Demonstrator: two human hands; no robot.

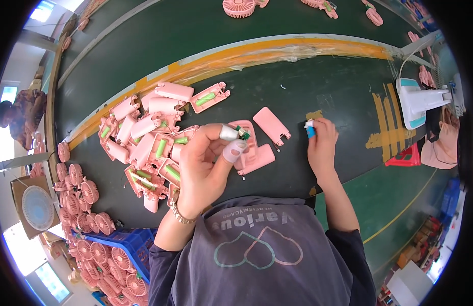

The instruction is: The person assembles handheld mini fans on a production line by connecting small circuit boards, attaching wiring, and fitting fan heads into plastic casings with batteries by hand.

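I see the left hand [200, 163] pinching a small green part [243, 133] between its wrapped thumb and forefinger. The right hand [323, 145] is over the dark table [343, 92], fingers curled; whether they grip anything I can't tell. A flat pink shell [270, 125] lies between the hands, and a heap of pink casings [142, 149] spreads left of the left hand.

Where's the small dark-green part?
The small dark-green part is near the head view's centre, pinched by the left hand, left of the flat pink rectangular plastic cover.

Bright windows [53, 282], green floor [379, 204].
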